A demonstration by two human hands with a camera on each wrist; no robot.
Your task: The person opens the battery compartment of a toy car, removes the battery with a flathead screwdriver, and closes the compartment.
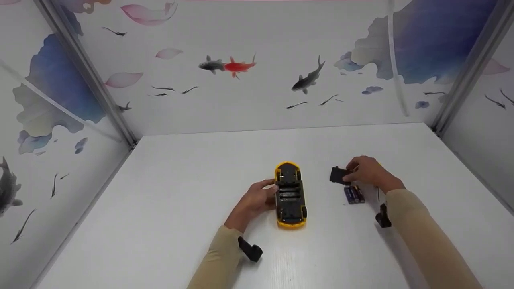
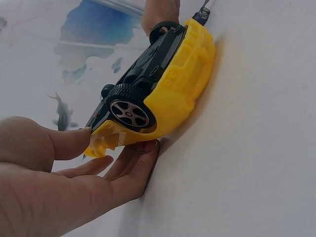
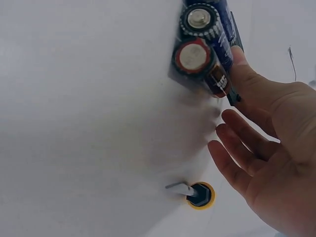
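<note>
A yellow toy car lies upside down, its black underside up and an uncovered battery compartment in the middle. My left hand grips it from the left side; in the left wrist view the thumb lies at its upper edge and fingers reach beneath the yellow body. To the right, my right hand pinches a flat black battery cover just above the table. Several batteries lie side by side below that hand, and their round ends show in the right wrist view.
A screwdriver with a yellow and black handle stands or lies beside my right hand, mostly hidden in the head view. White patterned panels wall the white table at the back and sides.
</note>
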